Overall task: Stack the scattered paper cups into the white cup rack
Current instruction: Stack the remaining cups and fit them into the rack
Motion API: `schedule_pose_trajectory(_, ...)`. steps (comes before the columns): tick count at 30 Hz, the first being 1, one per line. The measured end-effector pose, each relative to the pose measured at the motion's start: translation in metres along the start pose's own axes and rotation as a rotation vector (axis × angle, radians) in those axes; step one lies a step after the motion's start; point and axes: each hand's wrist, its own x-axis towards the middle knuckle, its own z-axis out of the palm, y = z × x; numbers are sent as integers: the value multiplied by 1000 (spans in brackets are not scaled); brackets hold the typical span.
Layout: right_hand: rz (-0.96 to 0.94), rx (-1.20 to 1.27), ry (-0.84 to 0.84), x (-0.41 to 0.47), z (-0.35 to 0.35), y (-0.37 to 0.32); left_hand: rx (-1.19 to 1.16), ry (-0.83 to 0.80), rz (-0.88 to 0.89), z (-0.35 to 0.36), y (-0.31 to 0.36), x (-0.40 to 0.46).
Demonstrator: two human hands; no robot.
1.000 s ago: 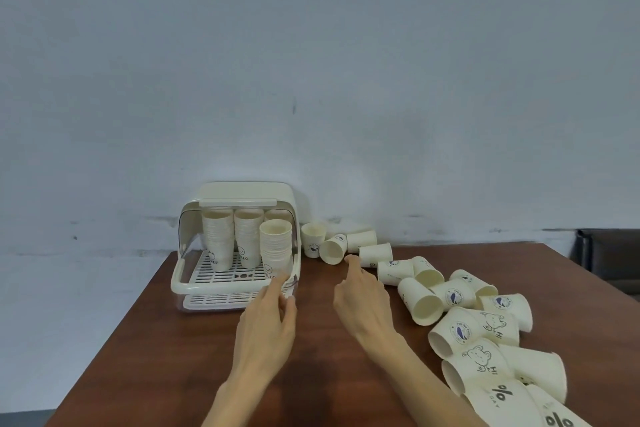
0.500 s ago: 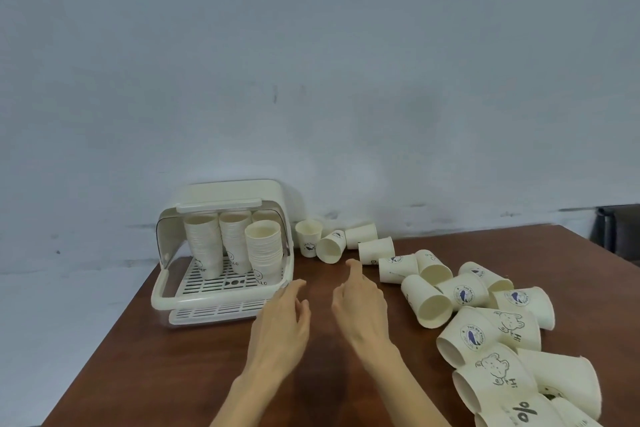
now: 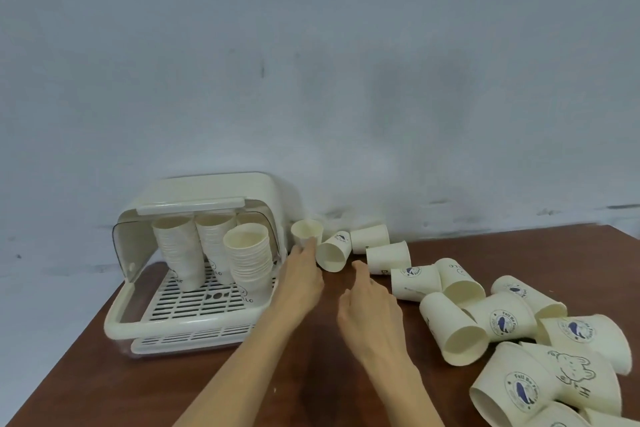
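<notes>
The white cup rack (image 3: 180, 321) stands at the table's left with its lid raised, and three tall stacks of cups (image 3: 247, 260) rest on its grid. Several cream paper cups lie scattered from the wall to the right front. An upright cup (image 3: 306, 231) stands just right of the rack; my left hand (image 3: 301, 279) stretches toward it, fingertips at its base, holding nothing. Next to it a tipped cup (image 3: 333, 254) lies with its mouth toward me. My right hand (image 3: 369, 305) hovers over the table, fingers apart, forefinger pointing near another fallen cup (image 3: 388, 256).
The brown wooden table (image 3: 304, 388) ends against a pale wall. A dense heap of cups with printed logos (image 3: 519, 388) fills the right front. The table's left edge runs close beside the rack.
My left hand has gone from the rack's front right corner forward and right to the upright cup. My right hand stays near the fallen cups. The view has shifted, so the rack appears closer.
</notes>
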Motion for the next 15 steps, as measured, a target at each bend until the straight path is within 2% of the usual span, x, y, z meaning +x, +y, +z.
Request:
schedule_pose_trajectory(9,-5,32,19,7,2,5,205,-144,-203,26,-1,57)
schedule_pose_trajectory(15,25,27,9,7,5,11,227,-114,-215,35,-7,78)
